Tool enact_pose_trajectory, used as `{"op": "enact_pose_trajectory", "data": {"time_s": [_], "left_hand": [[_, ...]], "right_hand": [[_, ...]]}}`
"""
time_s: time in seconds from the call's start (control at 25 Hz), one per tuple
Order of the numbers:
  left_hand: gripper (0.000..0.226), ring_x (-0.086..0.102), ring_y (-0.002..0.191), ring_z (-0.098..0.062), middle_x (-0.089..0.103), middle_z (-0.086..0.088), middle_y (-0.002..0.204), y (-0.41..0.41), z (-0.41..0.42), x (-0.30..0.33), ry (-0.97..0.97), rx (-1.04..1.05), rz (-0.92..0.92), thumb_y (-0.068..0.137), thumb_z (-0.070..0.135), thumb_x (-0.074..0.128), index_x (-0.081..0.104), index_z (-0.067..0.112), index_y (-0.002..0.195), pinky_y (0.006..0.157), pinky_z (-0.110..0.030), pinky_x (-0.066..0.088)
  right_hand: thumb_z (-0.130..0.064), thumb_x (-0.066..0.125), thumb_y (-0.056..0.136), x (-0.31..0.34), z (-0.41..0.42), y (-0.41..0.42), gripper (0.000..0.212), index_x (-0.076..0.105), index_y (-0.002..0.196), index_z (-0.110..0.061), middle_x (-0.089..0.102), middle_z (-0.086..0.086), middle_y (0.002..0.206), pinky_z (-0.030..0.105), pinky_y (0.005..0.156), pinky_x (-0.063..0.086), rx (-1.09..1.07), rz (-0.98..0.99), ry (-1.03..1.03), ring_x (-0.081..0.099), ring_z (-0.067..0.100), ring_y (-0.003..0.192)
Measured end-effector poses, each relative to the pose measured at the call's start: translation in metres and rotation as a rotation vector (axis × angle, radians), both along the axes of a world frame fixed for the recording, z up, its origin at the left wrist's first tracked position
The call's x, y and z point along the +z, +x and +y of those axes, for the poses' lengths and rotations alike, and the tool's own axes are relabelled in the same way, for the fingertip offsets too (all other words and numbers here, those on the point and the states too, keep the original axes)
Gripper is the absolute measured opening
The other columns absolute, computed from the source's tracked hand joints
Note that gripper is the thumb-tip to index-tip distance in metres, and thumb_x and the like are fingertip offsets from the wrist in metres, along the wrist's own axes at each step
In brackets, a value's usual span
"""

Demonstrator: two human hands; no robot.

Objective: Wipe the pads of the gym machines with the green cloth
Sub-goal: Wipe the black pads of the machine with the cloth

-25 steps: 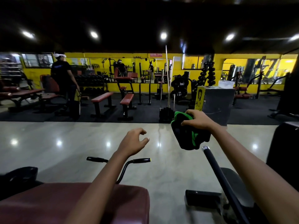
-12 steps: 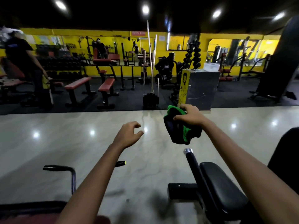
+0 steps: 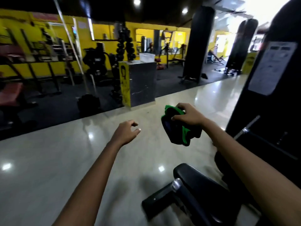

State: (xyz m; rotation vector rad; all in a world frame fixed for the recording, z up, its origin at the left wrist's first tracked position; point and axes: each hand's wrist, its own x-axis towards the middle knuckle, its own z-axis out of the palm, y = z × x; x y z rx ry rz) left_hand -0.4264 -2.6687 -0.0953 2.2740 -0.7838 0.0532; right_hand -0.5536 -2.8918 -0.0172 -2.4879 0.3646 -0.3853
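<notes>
Over glossy floor (image 3: 48, 160), right hand (image 3: 189, 117) grips green cloth (image 3: 179, 128) beneath it; left hand (image 3: 125, 132) loosely curled, empty.

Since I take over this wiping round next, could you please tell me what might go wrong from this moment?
1. The right hand grips the bunched green-and-black cloth in mid-air with folds hanging loose; it may wipe unevenly.
2. The black padded seat sits low and dim below the arms, so spots could be missed.
3. The glossy pale floor may be slippery.
</notes>
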Motion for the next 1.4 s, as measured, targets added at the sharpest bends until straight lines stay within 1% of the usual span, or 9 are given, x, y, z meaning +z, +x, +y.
{"op": "enact_pose_trajectory", "data": {"time_s": [0.08, 0.24, 0.44, 0.6, 0.76, 0.96, 1.12, 1.24, 1.4], "left_hand": [[0.033, 0.057, 0.112, -0.021, 0.063, -0.007, 0.120, 0.043, -0.022, -0.004, 0.038, -0.124, 0.003, 0.088, 0.026, 0.065, 0.063, 0.009, 0.115, 0.089, -0.027, 0.042], [0.031, 0.058, 0.112, -0.020, 0.065, -0.007, 0.119, 0.118, -0.068, -0.002, 0.002, -0.261, 0.003, 0.088, 0.025, 0.065, 0.065, 0.009, 0.115, 0.088, -0.024, 0.040], [0.033, 0.057, 0.115, -0.018, 0.064, -0.006, 0.121, 0.165, -0.140, -0.025, 0.051, -0.450, 0.049, 0.089, 0.025, 0.064, 0.064, 0.009, 0.118, 0.092, -0.024, 0.040], [0.033, 0.057, 0.114, -0.016, 0.064, -0.005, 0.121, 0.188, -0.203, -0.047, 0.074, -0.632, 0.074, 0.089, 0.026, 0.064, 0.065, 0.010, 0.117, 0.093, -0.028, 0.045], [0.031, 0.056, 0.112, -0.016, 0.064, -0.004, 0.120, 0.229, -0.261, -0.044, 0.103, -0.781, 0.068, 0.089, 0.025, 0.064, 0.065, 0.011, 0.116, 0.092, -0.030, 0.046], [0.030, 0.057, 0.112, -0.018, 0.064, -0.005, 0.118, 0.277, -0.319, -0.040, 0.102, -0.910, 0.033, 0.089, 0.023, 0.065, 0.064, 0.009, 0.116, 0.092, -0.030, 0.046], [0.028, 0.057, 0.110, -0.021, 0.064, -0.007, 0.116, 0.304, -0.384, -0.049, 0.116, -1.150, 0.016, 0.088, 0.019, 0.065, 0.065, 0.007, 0.114, 0.092, -0.031, 0.046], [0.026, 0.058, 0.108, -0.021, 0.065, -0.008, 0.113, 0.311, -0.426, -0.049, 0.096, -1.347, 0.006, 0.086, 0.013, 0.067, 0.066, 0.004, 0.110, 0.087, -0.023, 0.042], [0.028, 0.061, 0.099, -0.020, 0.067, -0.009, 0.104, 0.287, -0.462, -0.050, 0.100, -1.577, -0.006, 0.084, 0.020, 0.066, 0.068, 0.005, 0.107, 0.079, -0.020, 0.041]], "right_hand": [[-0.022, 0.072, 0.077, -0.001, -0.018, 0.023, 0.024, 0.060, 0.092, -0.007, 0.064, 0.015, 0.090, 0.032, 0.071, 0.042, -0.119, 0.021, 0.005, 0.057, 0.027, 0.086], [-0.026, 0.070, 0.078, -0.016, -0.048, 0.060, 0.023, 0.061, 0.097, -0.016, 0.063, 0.009, 0.091, 0.028, 0.069, 0.038, -0.312, 0.084, 0.045, 0.057, 0.025, 0.088], [-0.022, 0.070, 0.079, -0.041, -0.091, 0.076, 0.028, 0.063, 0.104, -0.013, 0.063, 0.011, 0.096, 0.030, 0.077, 0.045, -0.480, 0.112, 0.103, 0.060, 0.025, 0.092], [-0.020, 0.068, 0.081, -0.057, -0.132, 0.088, 0.026, 0.063, 0.106, -0.014, 0.062, 0.008, 0.096, 0.026, 0.076, 0.043, -0.579, 0.114, 0.117, 0.059, 0.022, 0.090], [-0.020, 0.065, 0.082, -0.069, -0.163, 0.117, 0.018, 0.059, 0.099, -0.020, 0.062, 0.010, 0.099, 0.026, 0.073, 0.042, -0.683, 0.113, 0.170, 0.059, 0.022, 0.090], [-0.017, 0.065, 0.080, -0.074, -0.176, 0.149, 0.029, 0.062, 0.109, -0.017, 0.063, 0.006, 0.096, 0.023, 0.072, 0.043, -0.768, 0.126, 0.194, 0.061, 0.019, 0.089], [-0.021, 0.068, 0.079, -0.085, -0.179, 0.155, 0.021, 0.062, 0.098, -0.017, 0.065, 0.006, 0.092, 0.025, 0.065, 0.048, -0.996, 0.094, 0.252, 0.063, 0.017, 0.083], [-0.027, 0.071, 0.080, -0.093, -0.168, 0.163, 0.022, 0.061, 0.098, -0.018, 0.065, 0.005, 0.093, 0.021, 0.062, 0.045, -1.175, 0.096, 0.294, 0.062, 0.015, 0.082], [-0.029, 0.071, 0.080, -0.100, -0.138, 0.157, 0.024, 0.061, 0.096, -0.015, 0.065, 0.007, 0.093, 0.034, 0.076, 0.050, -1.400, 0.081, 0.336, 0.063, 0.020, 0.086]]}}
